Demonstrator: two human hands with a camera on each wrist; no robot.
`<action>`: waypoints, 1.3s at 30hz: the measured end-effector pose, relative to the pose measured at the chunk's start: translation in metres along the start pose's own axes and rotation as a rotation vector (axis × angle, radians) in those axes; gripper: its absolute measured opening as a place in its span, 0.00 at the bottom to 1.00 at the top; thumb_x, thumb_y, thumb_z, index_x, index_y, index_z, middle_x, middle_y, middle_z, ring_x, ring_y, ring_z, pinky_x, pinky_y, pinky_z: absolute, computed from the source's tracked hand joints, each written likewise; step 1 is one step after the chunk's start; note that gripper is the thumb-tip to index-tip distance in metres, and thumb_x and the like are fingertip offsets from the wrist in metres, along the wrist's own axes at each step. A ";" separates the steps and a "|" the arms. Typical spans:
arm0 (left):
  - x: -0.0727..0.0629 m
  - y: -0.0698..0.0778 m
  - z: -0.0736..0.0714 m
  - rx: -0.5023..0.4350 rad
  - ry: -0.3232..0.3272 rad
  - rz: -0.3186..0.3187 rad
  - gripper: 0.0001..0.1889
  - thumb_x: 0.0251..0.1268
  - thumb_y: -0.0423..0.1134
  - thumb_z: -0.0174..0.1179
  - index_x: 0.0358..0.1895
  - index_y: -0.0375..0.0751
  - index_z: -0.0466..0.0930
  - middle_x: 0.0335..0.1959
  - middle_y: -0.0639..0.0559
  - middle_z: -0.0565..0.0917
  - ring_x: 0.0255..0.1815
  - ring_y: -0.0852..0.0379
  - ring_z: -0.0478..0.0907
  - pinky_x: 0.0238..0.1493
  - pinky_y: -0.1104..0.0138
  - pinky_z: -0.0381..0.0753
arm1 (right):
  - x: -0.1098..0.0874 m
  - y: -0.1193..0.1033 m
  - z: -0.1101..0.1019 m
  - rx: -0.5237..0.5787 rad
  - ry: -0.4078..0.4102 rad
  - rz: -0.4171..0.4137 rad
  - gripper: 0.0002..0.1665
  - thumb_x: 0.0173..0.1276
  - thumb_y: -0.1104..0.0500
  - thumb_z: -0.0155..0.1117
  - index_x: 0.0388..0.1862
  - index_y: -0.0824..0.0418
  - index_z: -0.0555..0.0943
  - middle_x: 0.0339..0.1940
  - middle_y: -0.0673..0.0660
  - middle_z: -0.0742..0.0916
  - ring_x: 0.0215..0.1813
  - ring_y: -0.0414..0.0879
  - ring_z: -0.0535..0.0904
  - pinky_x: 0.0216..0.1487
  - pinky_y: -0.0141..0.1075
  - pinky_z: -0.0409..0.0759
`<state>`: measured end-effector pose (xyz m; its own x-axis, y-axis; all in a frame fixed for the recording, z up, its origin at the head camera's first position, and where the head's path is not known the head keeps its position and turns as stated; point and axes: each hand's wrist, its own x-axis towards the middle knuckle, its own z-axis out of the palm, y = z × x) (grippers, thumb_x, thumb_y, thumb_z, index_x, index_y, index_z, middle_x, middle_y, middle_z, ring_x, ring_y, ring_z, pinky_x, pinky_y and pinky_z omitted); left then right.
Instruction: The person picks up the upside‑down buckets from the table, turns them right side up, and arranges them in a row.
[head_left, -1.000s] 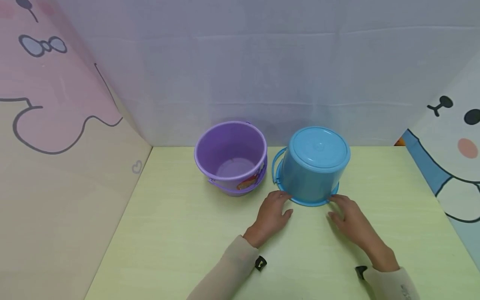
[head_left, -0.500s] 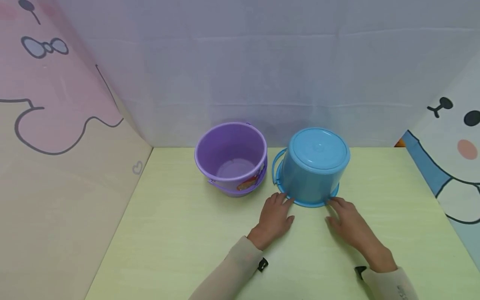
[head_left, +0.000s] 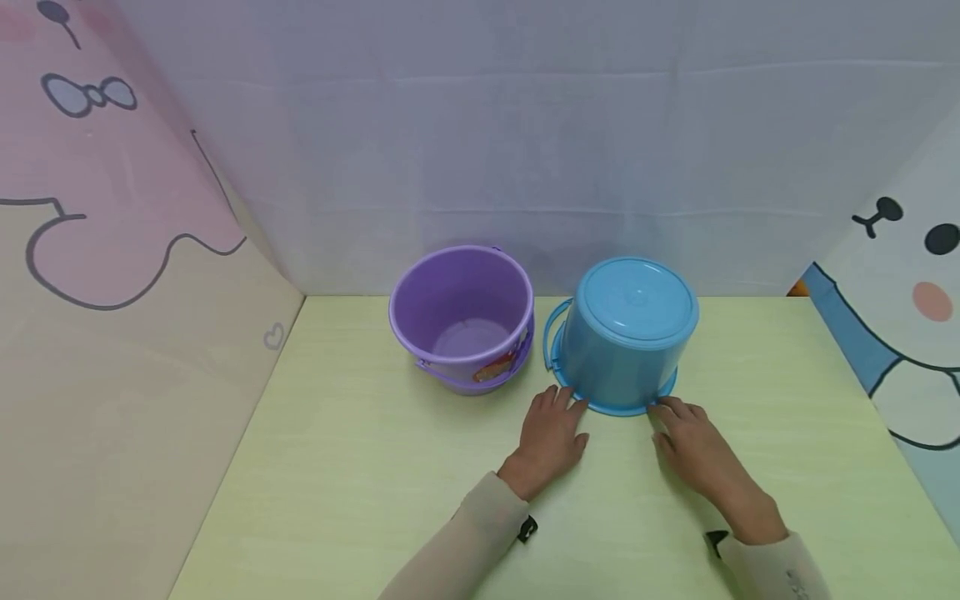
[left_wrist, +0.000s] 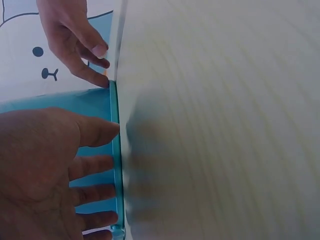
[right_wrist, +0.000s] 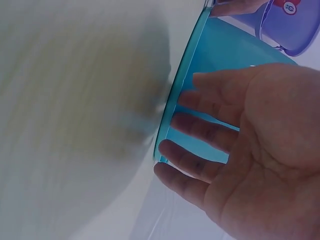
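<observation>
A blue bucket stands upside down on the table, its rim down and its handle out at the left. My left hand lies at the front left of that rim, fingertips at its edge and thumb apart. At the front right, my right hand has its fingertips at the same rim. Both wrist views show the fingers fairly straight, reaching to the rim, with neither hand gripping it. A purple bucket stands upright to the left of the blue one, its mouth up and its inside bare.
Behind both buckets rises a pale cloth wall. Printed cartoon panels flank the light yellow-green table, a pink one at left and a white bear one at right. The buckets sit close together near the back edge.
The right hand has slid slightly left along the blue rim, and the left hand slightly right and nearer the front. Both buckets stay where they were.
</observation>
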<state>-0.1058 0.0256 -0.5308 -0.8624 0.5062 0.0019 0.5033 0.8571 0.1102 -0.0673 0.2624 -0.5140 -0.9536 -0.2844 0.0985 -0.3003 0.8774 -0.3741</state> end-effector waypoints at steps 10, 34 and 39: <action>0.000 -0.003 -0.002 0.017 0.061 0.035 0.21 0.75 0.51 0.66 0.65 0.51 0.83 0.66 0.51 0.79 0.71 0.47 0.72 0.72 0.57 0.73 | 0.006 0.006 0.000 -0.006 0.023 -0.090 0.21 0.62 0.76 0.72 0.55 0.72 0.82 0.56 0.70 0.83 0.56 0.72 0.79 0.57 0.63 0.81; 0.005 -0.003 -0.005 -0.006 0.072 0.045 0.14 0.72 0.49 0.68 0.55 0.49 0.85 0.51 0.54 0.80 0.54 0.52 0.75 0.60 0.62 0.77 | 0.014 0.004 0.002 -0.029 -0.028 -0.043 0.19 0.59 0.72 0.77 0.48 0.70 0.82 0.51 0.66 0.82 0.53 0.69 0.77 0.54 0.61 0.82; 0.004 -0.004 -0.006 0.002 0.082 0.051 0.12 0.72 0.48 0.68 0.52 0.49 0.85 0.50 0.54 0.80 0.52 0.53 0.75 0.60 0.62 0.77 | 0.013 0.003 0.001 -0.042 -0.018 -0.055 0.19 0.57 0.73 0.78 0.48 0.69 0.83 0.50 0.65 0.82 0.53 0.69 0.77 0.54 0.61 0.82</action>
<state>-0.1117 0.0239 -0.5256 -0.8373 0.5395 0.0883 0.5464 0.8308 0.1059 -0.0804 0.2610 -0.5153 -0.9352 -0.3395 0.1011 -0.3534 0.8754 -0.3298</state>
